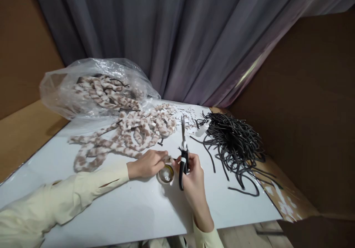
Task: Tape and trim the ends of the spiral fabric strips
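Observation:
My right hand point(194, 176) is closed around black-handled scissors point(183, 163), whose blades point up and away from me. Its thumb and fingertips also pinch near a small brownish tip between the hands. My left hand point(148, 163) pinches that same tip, which looks like the end of a fluffy brown-and-white cord point(118, 144); the fingers hide most of it. Just below the fingertips a roll of tape point(161, 178) lies on the white table point(124, 203). Beyond my left hand, more of the fluffy cord lies in loose loops.
A clear plastic bag point(57, 92) with more fluffy cord stands at the back left. On the right lies a tangled heap of black cords point(235, 141), with a small white bottle point(202, 129) beside it. Paper scraps point(187, 116) litter the back. A grey curtain point(138, 30) hangs behind.

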Tool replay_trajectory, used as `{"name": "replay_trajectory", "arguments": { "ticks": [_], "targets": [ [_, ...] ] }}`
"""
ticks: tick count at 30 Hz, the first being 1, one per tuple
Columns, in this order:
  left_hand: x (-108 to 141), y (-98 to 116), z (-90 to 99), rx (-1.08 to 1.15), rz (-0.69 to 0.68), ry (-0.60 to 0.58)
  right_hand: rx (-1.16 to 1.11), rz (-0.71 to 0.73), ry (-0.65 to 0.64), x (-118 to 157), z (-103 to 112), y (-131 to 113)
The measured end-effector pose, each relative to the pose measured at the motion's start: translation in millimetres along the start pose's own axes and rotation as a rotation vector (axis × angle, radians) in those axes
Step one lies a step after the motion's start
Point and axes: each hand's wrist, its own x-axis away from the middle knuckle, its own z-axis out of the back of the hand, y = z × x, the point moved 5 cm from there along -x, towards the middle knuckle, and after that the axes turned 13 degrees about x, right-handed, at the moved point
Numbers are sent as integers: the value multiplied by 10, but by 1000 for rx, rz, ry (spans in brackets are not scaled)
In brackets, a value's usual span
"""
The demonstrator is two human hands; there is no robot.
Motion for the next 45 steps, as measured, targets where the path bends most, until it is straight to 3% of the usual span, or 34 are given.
{"name": "replay_trajectory", "arguments": {
  "ticks": [4, 10, 15, 21, 23, 26, 30, 45],
  "targets": [
    [18, 53, 7, -51, -60, -30, 17, 63, 34, -55, -52, -68],
    [35, 101, 2, -132, -207, 36, -199, -32, -53, -83, -90, 5],
    [53, 126, -26, -136, -314, 4, -249, -64, -17, -131, -63, 41],
    [49, 89, -6, -88, -320, 51, -108, 9, 128, -2, 208, 76],
    [53, 77, 11, -78, -325, 84, -21, 25, 107, 75, 309, 137],
    [56, 55, 38, -72, -307, 125, 133, 1, -30, 184, 384, 271],
    [56, 45, 54, -61, -295, 147, 209, -50, -128, 304, 404, 358],
    [72, 66, 23, -141, -326, 146, 264, -51, -125, 368, 388, 365]
  ]
}}
